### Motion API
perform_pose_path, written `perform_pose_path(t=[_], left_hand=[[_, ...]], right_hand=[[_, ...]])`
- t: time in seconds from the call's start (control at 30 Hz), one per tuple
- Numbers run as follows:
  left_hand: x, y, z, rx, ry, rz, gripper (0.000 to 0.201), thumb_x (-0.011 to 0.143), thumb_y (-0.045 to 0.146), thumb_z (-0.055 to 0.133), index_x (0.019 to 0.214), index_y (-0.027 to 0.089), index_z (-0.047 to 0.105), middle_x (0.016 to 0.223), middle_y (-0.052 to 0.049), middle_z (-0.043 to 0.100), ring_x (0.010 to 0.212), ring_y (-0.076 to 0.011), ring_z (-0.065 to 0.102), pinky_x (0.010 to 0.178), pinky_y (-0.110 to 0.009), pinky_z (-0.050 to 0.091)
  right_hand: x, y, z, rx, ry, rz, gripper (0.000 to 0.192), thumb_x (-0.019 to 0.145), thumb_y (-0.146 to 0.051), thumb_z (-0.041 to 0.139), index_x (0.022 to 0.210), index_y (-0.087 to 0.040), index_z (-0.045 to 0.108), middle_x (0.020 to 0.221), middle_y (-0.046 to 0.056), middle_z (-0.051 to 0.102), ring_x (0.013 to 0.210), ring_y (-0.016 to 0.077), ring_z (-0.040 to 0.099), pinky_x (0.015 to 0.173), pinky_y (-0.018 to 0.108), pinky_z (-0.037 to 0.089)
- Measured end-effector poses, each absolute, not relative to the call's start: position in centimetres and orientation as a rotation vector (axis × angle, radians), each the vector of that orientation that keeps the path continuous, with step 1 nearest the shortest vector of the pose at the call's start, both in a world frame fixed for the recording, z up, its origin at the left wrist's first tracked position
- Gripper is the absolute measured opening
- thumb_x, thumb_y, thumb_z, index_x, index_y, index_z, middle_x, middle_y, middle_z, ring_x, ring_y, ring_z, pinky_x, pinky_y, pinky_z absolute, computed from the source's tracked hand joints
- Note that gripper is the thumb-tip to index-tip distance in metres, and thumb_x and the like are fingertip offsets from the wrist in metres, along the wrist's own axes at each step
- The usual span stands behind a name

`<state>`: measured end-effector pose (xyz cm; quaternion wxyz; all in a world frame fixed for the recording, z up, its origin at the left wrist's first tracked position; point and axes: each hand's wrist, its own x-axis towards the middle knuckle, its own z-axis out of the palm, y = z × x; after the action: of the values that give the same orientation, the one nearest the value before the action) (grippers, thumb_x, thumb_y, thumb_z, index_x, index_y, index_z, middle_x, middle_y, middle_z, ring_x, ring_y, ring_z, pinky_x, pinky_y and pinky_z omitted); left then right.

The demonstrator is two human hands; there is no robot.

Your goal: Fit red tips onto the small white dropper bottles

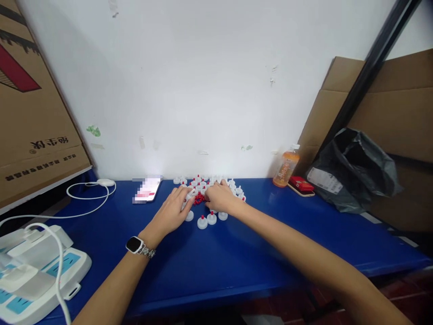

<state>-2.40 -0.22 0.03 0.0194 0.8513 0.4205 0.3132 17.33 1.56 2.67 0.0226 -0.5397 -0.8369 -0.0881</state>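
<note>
My left hand [174, 210] has thumb and fingers closed around a white nozzle cap [191, 194], tilted at the fingertips. My right hand [218, 197] is curled with its fingertips pressed together beside a small heap of red tips [199, 199]; what it pinches is hidden. Many white round caps with nozzles stand around both hands, some with red tips on top. Nearest to me are a red-tipped white cap [202, 222] and another red-tipped cap [211, 218]. Beyond the right hand, more white caps [239, 191] stand close together.
The blue table [203, 266] meets a white wall. A phone [148, 189] lies left, near a white cable and a power strip [77, 266]. On the right stand an orange drink bottle [286, 167], a red box [301, 183] on a phone, and a grey plastic bag [358, 171].
</note>
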Motion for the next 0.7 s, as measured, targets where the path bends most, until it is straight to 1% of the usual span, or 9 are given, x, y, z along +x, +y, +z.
perform_pose_path(t=[0.07, 0.17, 0.27, 0.3, 0.37, 0.47, 0.53, 0.6, 0.7], left_hand=[[-2.3, -0.3, 0.1, 2.652, 1.302, 0.956, 0.035, 0.101, 0.041, 0.035, 0.122, 0.019, 0.053, 0.109, -0.009, 0.059, 0.103, -0.0256, 0.055, 0.092, -0.044, 0.047], [-2.3, -0.4, 0.2, 2.665, 1.291, 0.947, 0.034, 0.101, 0.041, 0.034, 0.121, 0.019, 0.053, 0.109, -0.009, 0.059, 0.103, -0.0256, 0.055, 0.093, -0.045, 0.047], [-2.4, -0.4, 0.2, 2.647, 1.3, 0.976, 0.035, 0.101, 0.041, 0.035, 0.122, 0.019, 0.052, 0.11, -0.009, 0.059, 0.103, -0.0259, 0.055, 0.093, -0.045, 0.047], [-2.4, -0.4, 0.3, 2.64, 1.301, 0.977, 0.035, 0.101, 0.041, 0.035, 0.122, 0.019, 0.052, 0.11, -0.009, 0.059, 0.103, -0.026, 0.055, 0.093, -0.045, 0.047], [-2.4, -0.5, 0.3, 2.628, 1.291, 0.971, 0.034, 0.101, 0.041, 0.036, 0.122, 0.02, 0.052, 0.11, -0.009, 0.059, 0.104, -0.0259, 0.055, 0.093, -0.045, 0.047], [-2.2, -0.7, 0.5, 2.594, 1.265, 0.967, 0.033, 0.101, 0.041, 0.035, 0.121, 0.021, 0.052, 0.107, -0.008, 0.059, 0.103, -0.0244, 0.055, 0.093, -0.043, 0.047], [-2.0, -1.0, 0.5, 2.553, 1.253, 0.954, 0.033, 0.101, 0.043, 0.035, 0.121, 0.022, 0.052, 0.105, -0.007, 0.058, 0.099, -0.0231, 0.057, 0.091, -0.042, 0.047], [-1.8, -1.2, 0.6, 2.515, 1.245, 0.931, 0.034, 0.101, 0.044, 0.033, 0.121, 0.023, 0.052, 0.104, -0.006, 0.058, 0.097, -0.0225, 0.057, 0.09, -0.042, 0.048], [-1.5, -1.3, 0.6, 2.506, 1.203, 0.925, 0.035, 0.102, 0.044, 0.033, 0.123, 0.023, 0.049, 0.109, -0.007, 0.059, 0.102, -0.0231, 0.057, 0.093, -0.043, 0.047]], right_hand=[[17.0, 1.6, 2.3, -1.687, -2.59, -0.299, 0.014, 0.08, -0.024, 0.064, 0.085, -0.015, 0.074, 0.091, 0.016, 0.074, 0.098, 0.0301, 0.063, 0.094, 0.043, 0.031], [16.9, 1.6, 2.0, -1.678, -2.587, -0.273, 0.015, 0.079, -0.015, 0.059, 0.083, -0.014, 0.073, 0.09, 0.016, 0.074, 0.095, 0.0283, 0.064, 0.092, 0.042, 0.032], [17.2, 1.5, 1.9, -1.663, -2.516, -0.169, 0.014, 0.079, -0.013, 0.057, 0.079, -0.015, 0.072, 0.087, 0.014, 0.074, 0.095, 0.0274, 0.064, 0.094, 0.041, 0.033], [17.4, 1.4, 1.8, -1.627, -2.455, -0.088, 0.013, 0.079, -0.014, 0.058, 0.079, -0.016, 0.071, 0.086, 0.012, 0.074, 0.095, 0.0264, 0.064, 0.093, 0.041, 0.034], [17.6, 1.4, 1.8, -1.491, -2.251, 0.177, 0.011, 0.08, -0.017, 0.058, 0.08, -0.017, 0.069, 0.084, 0.008, 0.074, 0.088, 0.0223, 0.066, 0.089, 0.037, 0.04], [17.7, 1.3, 1.5, -1.219, -1.841, 0.589, 0.008, 0.081, -0.023, 0.062, 0.081, -0.017, 0.067, 0.077, 0.004, 0.072, 0.074, 0.0168, 0.065, 0.073, 0.029, 0.046], [17.6, 1.2, 1.3, -1.048, -1.626, 0.783, 0.014, 0.079, -0.03, 0.067, 0.08, -0.016, 0.068, 0.074, 0.003, 0.071, 0.069, 0.0157, 0.064, 0.067, 0.027, 0.047], [17.4, 0.8, 1.1, -0.909, -1.496, 0.949, 0.022, 0.075, -0.038, 0.072, 0.081, -0.016, 0.07, 0.074, 0.003, 0.071, 0.068, 0.0151, 0.064, 0.066, 0.027, 0.048], [17.1, 0.3, 0.9, -0.824, -1.407, 1.104, 0.029, 0.071, -0.043, 0.076, 0.082, -0.016, 0.072, 0.073, 0.002, 0.071, 0.068, 0.0145, 0.063, 0.068, 0.028, 0.048]])
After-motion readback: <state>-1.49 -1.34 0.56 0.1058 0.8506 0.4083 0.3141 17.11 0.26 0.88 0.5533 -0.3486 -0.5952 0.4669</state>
